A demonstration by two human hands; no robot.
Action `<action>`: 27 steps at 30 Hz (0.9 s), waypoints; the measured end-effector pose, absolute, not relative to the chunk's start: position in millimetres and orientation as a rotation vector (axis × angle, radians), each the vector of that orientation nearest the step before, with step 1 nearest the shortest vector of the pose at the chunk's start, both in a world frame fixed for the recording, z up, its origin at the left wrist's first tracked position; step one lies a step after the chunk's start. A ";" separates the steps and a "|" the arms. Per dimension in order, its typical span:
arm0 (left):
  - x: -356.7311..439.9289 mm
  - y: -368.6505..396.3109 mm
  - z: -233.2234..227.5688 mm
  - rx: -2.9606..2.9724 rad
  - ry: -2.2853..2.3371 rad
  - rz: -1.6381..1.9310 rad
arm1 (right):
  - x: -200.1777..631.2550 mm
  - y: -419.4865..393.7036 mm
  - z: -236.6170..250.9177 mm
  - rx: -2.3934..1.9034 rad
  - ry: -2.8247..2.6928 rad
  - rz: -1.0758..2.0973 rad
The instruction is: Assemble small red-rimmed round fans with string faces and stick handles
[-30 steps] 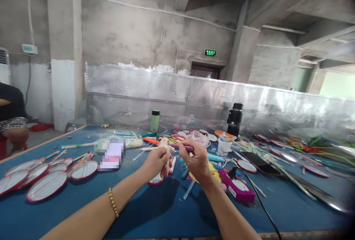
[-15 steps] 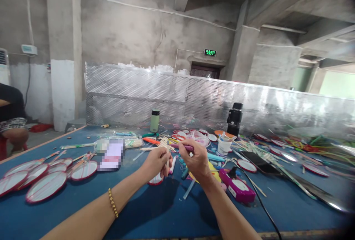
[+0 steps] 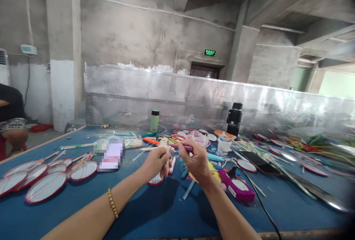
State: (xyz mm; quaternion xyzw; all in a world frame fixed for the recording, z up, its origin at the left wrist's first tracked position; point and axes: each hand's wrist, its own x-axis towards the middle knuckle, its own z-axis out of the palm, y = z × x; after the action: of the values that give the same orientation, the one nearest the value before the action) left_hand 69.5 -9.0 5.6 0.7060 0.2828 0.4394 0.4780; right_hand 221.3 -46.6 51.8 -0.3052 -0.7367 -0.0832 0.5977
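Note:
My left hand [image 3: 158, 162] is closed around a thin wooden stick. Below its fingers shows part of a small white disc with a red rim [image 3: 155, 180]; it looks joined to that stick, though the fingers hide the join. My right hand [image 3: 195, 158] grips a purple marker pen [image 3: 185, 147], its tip pointing left at the top of the stick. Whether the tip touches the stick I cannot tell. Just under the hands lies a pink-and-white marker [image 3: 172, 165]. At the left, several red-rimmed discs on sticks [image 3: 46, 187] lie overlapping.
A phone [image 3: 111, 155] lies left of my hands. Behind stand a green cup [image 3: 154, 121] and a black flask [image 3: 235, 118]. To the right are a white tub [image 3: 224, 145], a purple device [image 3: 237, 185] with a black cable, and scattered sticks. A person [image 3: 11, 110] sits far left.

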 end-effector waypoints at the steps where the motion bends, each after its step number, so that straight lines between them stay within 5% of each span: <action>1: 69.7 -8.8 5.5 1.723 0.691 1.072 | 221.2 -46.6 51.9 -0.704 -1.709 -0.199; 27: 69.2 -12.6 8.7 1.721 0.693 1.059 | 221.0 -45.7 50.3 -0.696 -1.709 -0.176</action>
State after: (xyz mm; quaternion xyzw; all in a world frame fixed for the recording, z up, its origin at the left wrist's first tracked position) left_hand 69.2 -12.6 8.7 0.7061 0.2842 0.4343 0.4817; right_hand 221.0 -45.7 50.3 -0.3002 -0.7375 -0.0758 0.6002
